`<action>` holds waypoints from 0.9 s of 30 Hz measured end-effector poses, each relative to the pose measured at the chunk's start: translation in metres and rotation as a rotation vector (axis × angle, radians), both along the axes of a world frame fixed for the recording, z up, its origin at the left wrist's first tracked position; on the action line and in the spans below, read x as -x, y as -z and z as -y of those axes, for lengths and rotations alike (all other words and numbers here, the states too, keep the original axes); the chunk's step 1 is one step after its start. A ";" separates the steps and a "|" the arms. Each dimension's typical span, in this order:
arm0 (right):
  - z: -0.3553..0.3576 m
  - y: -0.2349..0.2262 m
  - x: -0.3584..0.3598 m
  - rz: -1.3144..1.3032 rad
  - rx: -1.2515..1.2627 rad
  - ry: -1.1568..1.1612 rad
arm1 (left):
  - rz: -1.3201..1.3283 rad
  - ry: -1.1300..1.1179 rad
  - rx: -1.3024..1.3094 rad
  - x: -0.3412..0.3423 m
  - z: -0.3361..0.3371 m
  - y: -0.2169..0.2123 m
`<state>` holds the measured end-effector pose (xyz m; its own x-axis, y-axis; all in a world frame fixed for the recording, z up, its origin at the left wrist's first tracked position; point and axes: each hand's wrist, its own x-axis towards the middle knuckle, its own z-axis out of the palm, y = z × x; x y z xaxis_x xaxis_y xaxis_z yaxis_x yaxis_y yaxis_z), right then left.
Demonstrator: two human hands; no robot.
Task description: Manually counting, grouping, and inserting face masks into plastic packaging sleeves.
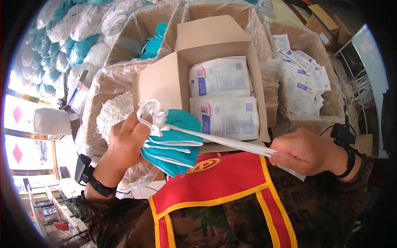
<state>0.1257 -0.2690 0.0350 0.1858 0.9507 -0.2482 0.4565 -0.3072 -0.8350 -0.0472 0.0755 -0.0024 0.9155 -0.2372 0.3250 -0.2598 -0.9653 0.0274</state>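
My left hand (129,137) is closed around the gathered white straps of a bundle of teal face masks (175,151). The folded masks hang fanned out to its right, their white edges showing between layers. From the bundle a length of white straps (233,143) runs taut across to my right hand (297,152), which is closed on its far end. Just beyond the masks stands an open cardboard box (159,78). Inside lie two stacks of flat white packets, the nearer packet (229,118) and the farther packet (220,76).
Plastic-lined cartons surround the box. Loose white packets (305,84) fill the right carton, teal masks (154,41) lie in the far left one, and a tangle of white straps (115,115) sits at near left. Stuffed bags (72,31) are piled at far left.
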 end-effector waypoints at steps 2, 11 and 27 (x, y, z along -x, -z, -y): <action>0.009 0.001 0.000 -0.067 0.008 0.038 | -0.002 -0.020 -0.022 -0.005 -0.003 0.002; 0.104 0.025 -0.005 -0.676 -0.158 0.736 | 0.250 -0.511 -0.041 0.033 -0.147 0.008; 0.311 0.310 0.089 -0.982 -0.880 1.946 | -0.142 -0.017 0.980 -0.086 0.020 0.064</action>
